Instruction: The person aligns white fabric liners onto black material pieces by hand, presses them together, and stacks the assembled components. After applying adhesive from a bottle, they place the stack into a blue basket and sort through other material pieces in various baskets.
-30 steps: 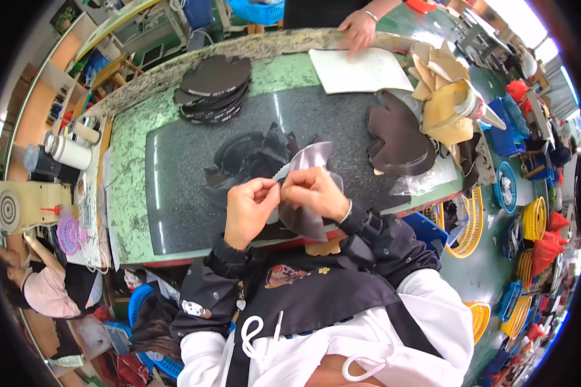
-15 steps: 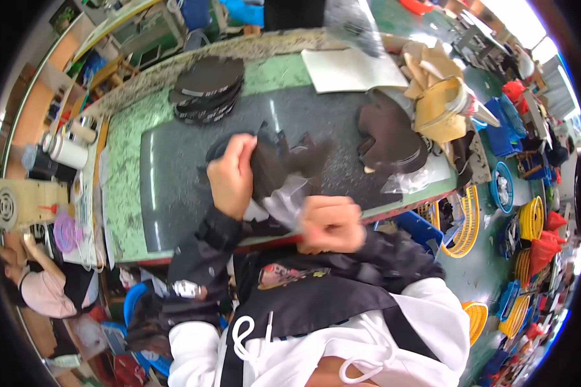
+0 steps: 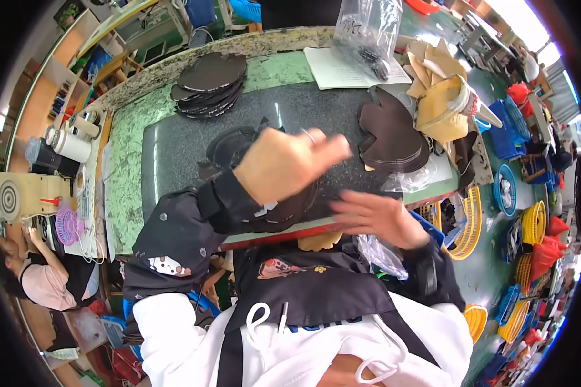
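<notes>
Head view: nearest, at about 6 o'clock, a white hooded top under a dark apron is seen. Just beyond it, at 4 o'clock from the middle, the right hand point(image 3: 377, 219) is held flat over the near edge of the worktop point(image 3: 129, 161), its fingers point(image 3: 352, 201) spread and nothing pinched between them. Half a second earlier this hand was curled low at the worktop's edge. The left hand point(image 3: 287, 164) is raised at the middle of the picture, over the dark cut pieces point(image 3: 281, 216); its fingers are drawn together, and a thin pale sliver is seen at the knuckles, though whether it is pinched cannot be told. Earlier this hand was higher and further left, beside a clear film that is no longer held up. The dark cut pieces lie on the dark stone slab point(image 3: 174, 161), partly hidden beneath the left forearm.

Further off, at 2 o'clock, a stack of brown shaped pieces point(image 3: 394, 132) is laid, with tan pieces point(image 3: 442, 103) beyond it. At 11 o'clock a pile of dark round pieces point(image 3: 210, 80) rests on the green surface. At 12 o'clock a clear bag point(image 3: 368, 29) is held up over a white sheet point(image 3: 342, 68). Coloured baskets point(image 3: 536, 222) are ranged on the floor at 3 o'clock, and another person point(image 3: 39, 284) is seated at 8 o'clock.
</notes>
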`<state>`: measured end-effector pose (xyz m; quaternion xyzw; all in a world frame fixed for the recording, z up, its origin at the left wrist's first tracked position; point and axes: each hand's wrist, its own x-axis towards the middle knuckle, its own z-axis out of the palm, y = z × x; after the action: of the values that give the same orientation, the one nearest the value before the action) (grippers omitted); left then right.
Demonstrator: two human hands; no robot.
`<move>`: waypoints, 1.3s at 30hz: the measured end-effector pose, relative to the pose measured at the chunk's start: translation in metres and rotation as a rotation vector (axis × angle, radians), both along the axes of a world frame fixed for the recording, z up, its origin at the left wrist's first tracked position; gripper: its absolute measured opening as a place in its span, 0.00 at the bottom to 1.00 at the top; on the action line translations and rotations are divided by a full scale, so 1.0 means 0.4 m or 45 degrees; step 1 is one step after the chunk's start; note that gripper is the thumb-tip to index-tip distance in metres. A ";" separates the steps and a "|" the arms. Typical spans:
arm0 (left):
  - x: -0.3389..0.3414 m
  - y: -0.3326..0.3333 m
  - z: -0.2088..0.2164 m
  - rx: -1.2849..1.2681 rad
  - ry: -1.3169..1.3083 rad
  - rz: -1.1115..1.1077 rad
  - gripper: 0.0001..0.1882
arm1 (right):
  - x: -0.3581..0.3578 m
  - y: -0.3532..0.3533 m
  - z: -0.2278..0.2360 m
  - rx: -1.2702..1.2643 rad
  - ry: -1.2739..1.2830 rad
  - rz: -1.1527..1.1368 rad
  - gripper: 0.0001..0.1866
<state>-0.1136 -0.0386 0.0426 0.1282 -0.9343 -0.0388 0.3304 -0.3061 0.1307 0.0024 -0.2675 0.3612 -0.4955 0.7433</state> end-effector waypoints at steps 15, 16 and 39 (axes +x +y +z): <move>0.196 0.219 -0.253 2.408 0.983 -0.148 0.15 | 0.180 -0.205 -0.078 0.402 -1.152 0.060 0.22; 0.198 0.208 -0.226 2.491 1.161 -0.157 0.15 | 0.186 -0.207 -0.086 0.414 -1.124 0.029 0.21; 0.313 0.089 -0.304 1.780 0.919 0.867 0.09 | 0.101 -0.464 -0.181 -0.470 1.331 0.112 0.16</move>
<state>0.0115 -0.0030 -0.0790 0.5558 -0.4441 -0.5428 0.4463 -0.2656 -0.0547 -0.0699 -0.6182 0.5776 -0.3206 0.4259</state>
